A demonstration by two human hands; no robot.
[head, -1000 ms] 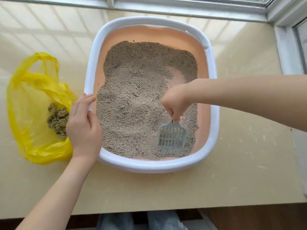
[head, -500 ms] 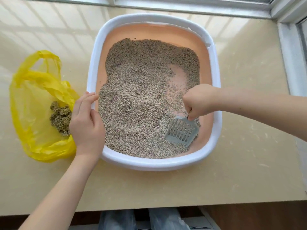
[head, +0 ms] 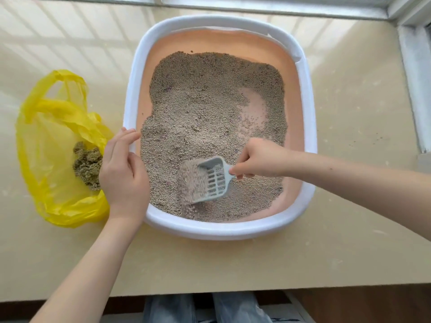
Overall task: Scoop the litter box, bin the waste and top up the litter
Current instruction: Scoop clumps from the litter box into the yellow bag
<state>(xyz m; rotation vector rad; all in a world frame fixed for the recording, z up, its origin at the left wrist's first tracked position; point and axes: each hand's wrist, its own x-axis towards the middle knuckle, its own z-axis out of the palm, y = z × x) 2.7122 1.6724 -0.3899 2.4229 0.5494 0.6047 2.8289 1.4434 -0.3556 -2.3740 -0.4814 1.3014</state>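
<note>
A smooth, glossy beige countertop (head: 349, 229) with faint pale flecks carries everything, striped by soft window light on the far side of the litter box; a grey metal window frame (head: 256, 5) runs along its far edge and down the right of the box.

The litter box (head: 310, 127) sits in the middle of the counter: a rounded-rectangle tray with a thick white plastic rim and a smooth peach inner wall. Fine grey-beige granular litter (head: 198, 108) covers most of its floor, uneven and ridged, with a bare pinkish patch (head: 254, 106) scraped clear toward the box's right side.

Left of the box, touching its near-left corner area, lies a thin, crinkled, translucent yellow plastic bag (head: 49, 141), handles slumped, holding a dark olive clump of waste (head: 86, 164).

The left hand (head: 123, 169) rests over the box's left rim, fingers nearly straight and laid along it, thumb inside the rim by the litter.

The right hand (head: 258, 159), over the box's near-right part, is clenched round the handle of a grey slotted plastic scoop (head: 210, 180). The scoop is tilted above the litter near the box's front wall, its far half loaded with granules that blur as they sift through the slots.

Blue denim-clad legs (head: 205, 308) show below the counter's near edge.
</note>
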